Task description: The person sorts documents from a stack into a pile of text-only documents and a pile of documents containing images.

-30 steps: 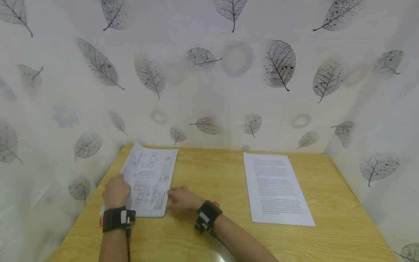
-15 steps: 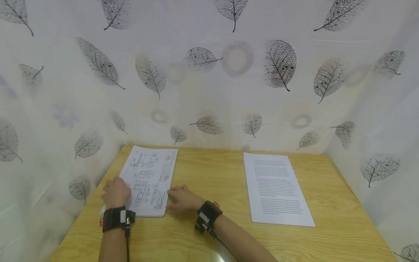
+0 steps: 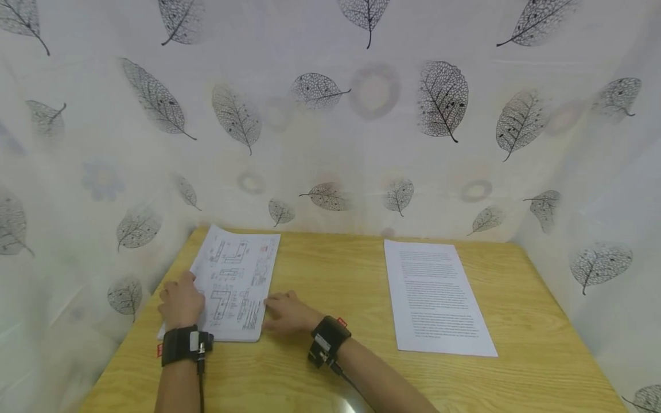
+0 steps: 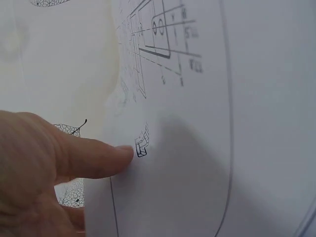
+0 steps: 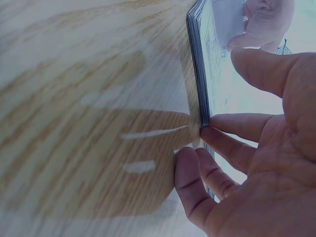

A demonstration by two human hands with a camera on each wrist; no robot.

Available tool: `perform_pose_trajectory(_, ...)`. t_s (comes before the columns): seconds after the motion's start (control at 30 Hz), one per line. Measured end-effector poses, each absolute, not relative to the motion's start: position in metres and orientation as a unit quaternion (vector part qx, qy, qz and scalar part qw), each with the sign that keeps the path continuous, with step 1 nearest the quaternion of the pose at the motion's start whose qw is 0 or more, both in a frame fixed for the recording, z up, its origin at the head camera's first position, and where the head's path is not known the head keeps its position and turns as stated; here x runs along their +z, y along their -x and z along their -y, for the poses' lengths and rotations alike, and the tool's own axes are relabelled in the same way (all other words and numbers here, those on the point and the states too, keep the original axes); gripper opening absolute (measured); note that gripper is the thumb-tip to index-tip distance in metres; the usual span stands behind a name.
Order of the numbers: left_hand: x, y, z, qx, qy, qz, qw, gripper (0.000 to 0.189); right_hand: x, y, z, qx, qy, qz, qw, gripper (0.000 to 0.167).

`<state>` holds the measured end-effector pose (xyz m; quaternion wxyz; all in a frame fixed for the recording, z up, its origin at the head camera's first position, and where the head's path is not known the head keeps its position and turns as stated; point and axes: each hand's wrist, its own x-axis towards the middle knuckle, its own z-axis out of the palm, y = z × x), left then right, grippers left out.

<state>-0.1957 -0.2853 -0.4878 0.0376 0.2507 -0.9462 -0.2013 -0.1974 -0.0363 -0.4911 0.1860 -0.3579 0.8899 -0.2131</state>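
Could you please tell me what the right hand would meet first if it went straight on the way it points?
The paper stack: the fingertips of the right hand appear to touch its side edge, so that edge would likely come first.

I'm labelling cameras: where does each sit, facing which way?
Head: on the head, facing forward and down; table, forearms, left hand and right hand show.
Left wrist: worn there, facing a drawing sheet; that hand shows partly, pinching it.
Right wrist: worn there, facing the paper stack edge-on; that hand's fingers and palm show.
Head and right wrist share the paper stack and both hands.
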Motion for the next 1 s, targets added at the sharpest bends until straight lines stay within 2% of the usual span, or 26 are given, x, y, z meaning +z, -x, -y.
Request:
perform_pose_trajectory(0.23,-0.477,0.194,0.28,-0.179,-0.23,0.953,0.082,0.03,-0.493,0.201,0.037,-0.227,0.342,-0.894,0.181,0.05)
perform_pose_trajectory(0.4,-0.467,0.194,0.275,-0.206,-0.235,0.944,0.105,0.033,-0.497,0.207,0.037,-0.325,0.306,-0.874,0.191,0.048)
perform_pose_trajectory(0.47,-0.464,0.195,0.274,-0.215,-0.235,0.942,0.102,0.037,-0.499,0.208,0.036,-0.405,0.274,-0.845,0.218,0.05)
perform_pose_trajectory(0.63,-0.46,0.197,0.274,-0.245,-0.206,0.943,0.094,0.042,-0.501,0.209,0.032,-0.563,0.175,-0.755,0.289,0.039)
perform_pose_trajectory(0.8,-0.457,0.197,0.276,-0.277,-0.175,0.943,0.054,0.043,-0.502,0.21,0.029,-0.591,0.114,-0.752,0.269,0.042)
perform_pose_trajectory(1.0,-0.454,0.195,0.283,-0.265,-0.133,0.952,-0.07,0.049,-0.51,0.209,0.024,-0.606,0.09,-0.747,0.259,0.028)
